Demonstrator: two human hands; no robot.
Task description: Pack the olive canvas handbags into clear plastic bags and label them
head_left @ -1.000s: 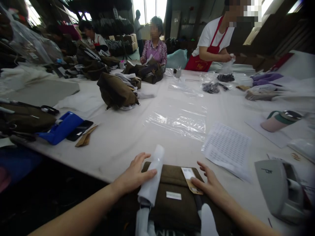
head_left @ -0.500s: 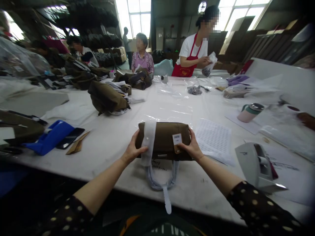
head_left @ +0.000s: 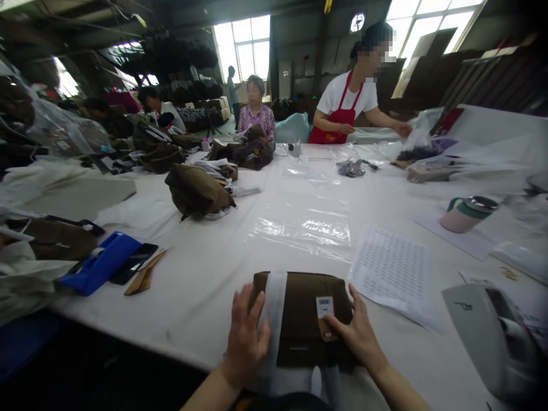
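Note:
A dark olive fabric bag [head_left: 297,319] lies on the white table in front of me, close to the near edge. A translucent white strip [head_left: 277,311] wraps its left part. On its right front hangs a barcode tag [head_left: 325,313] with a brown lower part. My right hand [head_left: 362,331] grips the bag's right end, thumb on the tag and fingers around the edge. Beside the left end, my left hand [head_left: 246,337] is raised with fingers apart and somewhat blurred. Part of a pale strap [head_left: 315,381] shows below the bag.
Clear plastic film [head_left: 303,222] lies beyond the bag. Printed sheets [head_left: 391,271], a lidded cup [head_left: 466,216] and a grey device [head_left: 483,337] are on the right. Leftward are a blue tape dispenser [head_left: 105,262], a phone [head_left: 135,264] and another olive bag [head_left: 199,191]. Co-workers stand across the table.
The bag sits lower in view, nearer to me, and its handle below is now mostly hidden. My left hand has let go of the left end and opened. My right hand keeps its hold.

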